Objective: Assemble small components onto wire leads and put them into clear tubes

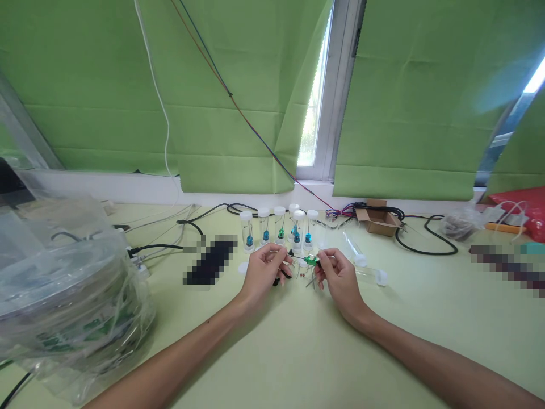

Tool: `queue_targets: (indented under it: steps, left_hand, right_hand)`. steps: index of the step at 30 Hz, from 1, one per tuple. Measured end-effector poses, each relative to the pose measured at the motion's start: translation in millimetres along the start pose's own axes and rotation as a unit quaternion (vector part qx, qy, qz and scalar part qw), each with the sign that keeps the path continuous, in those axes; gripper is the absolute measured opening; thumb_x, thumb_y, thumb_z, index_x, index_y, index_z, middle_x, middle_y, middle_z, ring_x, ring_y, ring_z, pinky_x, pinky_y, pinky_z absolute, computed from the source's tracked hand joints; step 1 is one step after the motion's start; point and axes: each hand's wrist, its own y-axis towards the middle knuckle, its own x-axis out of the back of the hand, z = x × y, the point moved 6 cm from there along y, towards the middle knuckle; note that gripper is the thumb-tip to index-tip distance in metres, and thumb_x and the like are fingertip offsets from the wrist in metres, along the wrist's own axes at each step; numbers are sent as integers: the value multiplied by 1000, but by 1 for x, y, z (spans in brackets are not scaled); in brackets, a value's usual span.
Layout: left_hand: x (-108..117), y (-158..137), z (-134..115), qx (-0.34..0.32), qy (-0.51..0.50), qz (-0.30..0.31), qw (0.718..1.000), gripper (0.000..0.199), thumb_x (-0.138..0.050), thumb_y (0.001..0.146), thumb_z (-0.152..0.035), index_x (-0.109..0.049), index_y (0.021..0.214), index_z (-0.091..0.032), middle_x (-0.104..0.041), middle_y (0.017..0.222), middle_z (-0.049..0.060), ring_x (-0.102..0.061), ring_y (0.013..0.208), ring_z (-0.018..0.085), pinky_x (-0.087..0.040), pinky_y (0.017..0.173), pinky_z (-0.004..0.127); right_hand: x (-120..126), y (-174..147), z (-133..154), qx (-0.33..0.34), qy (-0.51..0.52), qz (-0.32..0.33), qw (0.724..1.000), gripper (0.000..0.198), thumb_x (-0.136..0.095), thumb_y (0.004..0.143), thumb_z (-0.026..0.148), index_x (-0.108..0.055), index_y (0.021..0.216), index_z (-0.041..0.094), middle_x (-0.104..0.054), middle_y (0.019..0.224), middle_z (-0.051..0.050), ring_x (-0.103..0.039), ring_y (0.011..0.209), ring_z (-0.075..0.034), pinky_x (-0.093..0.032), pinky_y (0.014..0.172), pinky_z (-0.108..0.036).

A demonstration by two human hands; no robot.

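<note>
In the head view my right hand (340,281) pinches a small green part with a thin metal shaft (312,261), held just above the table. The shaft points left towards my left hand (264,267), whose closed fingers hold a small black piece (290,253) at the shaft's far end. More black bits (281,277) show under the left fingers. Between the hands lie thin metal pins (312,281) and tiny reddish pieces (302,275). Just beyond stand several clear tubes with white caps (246,230). Blue or green parts sit inside them.
Two clear tubes (369,275) lie right of the right hand. Further back are an open cardboard box (378,221) and black cables (430,247). A blurred dark object (213,260) lies to the left, near a large plastic-wrapped spool (80,301). Green blinds (238,130) hang behind.
</note>
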Motion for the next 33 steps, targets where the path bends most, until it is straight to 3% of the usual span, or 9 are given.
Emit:
queue_targets:
  steps: [10, 16, 24, 30, 33]
  left_hand:
    - [1, 2, -5, -71, 45, 18, 996, 33, -67, 77, -44, -58, 95, -18, -66, 90, 7, -63, 55, 14, -42, 37, 21]
    - [0, 1, -9, -99, 57, 22, 993, 26, -68, 77, -39, -65, 92, -17, -67, 89, 7, -60, 59, 13, -45, 45, 22]
    - [0, 1, -10, -69, 37, 23, 997, 27, -69, 77, -33, -68, 98, -15, -70, 88, 7, -62, 62, 13, -52, 64, 27]
    - [-1, -1, -11, -55, 27, 30, 998, 17, -71, 74, -29, -72, 82, -14, -71, 77, 7, -64, 64, 16, -52, 72, 30]
    - [-3, -2, -11, -60, 14, 44, 997, 19, -68, 78, -32, -72, 83, -14, -71, 87, 8, -66, 72, 17, -53, 76, 32]
  right_hand:
    - [-1, 0, 3, 5, -6, 2, 1000, 35, -59, 85, 54, -53, 80, 20, -55, 61, 2, -50, 48, -11, -42, 40, -22]
    - [1, 1, -2, -6, -8, 2, 1000, 35, -59, 84, 54, -54, 79, 20, -55, 61, 2, -51, 49, -12, -42, 41, -23]
    - [1, 1, -2, -11, -19, -3, 1000, 38, -59, 85, 55, -51, 73, 20, -57, 59, 1, -50, 46, -11, -40, 39, -22]
    - [3, 2, -2, -16, -33, -11, 999, 38, -58, 85, 55, -50, 71, 20, -58, 59, 1, -49, 45, -11, -39, 39, -23]
    - [3, 2, -4, -17, -34, -11, 999, 38, -57, 85, 55, -50, 71, 20, -58, 58, 1, -49, 44, -11, -39, 39, -22]
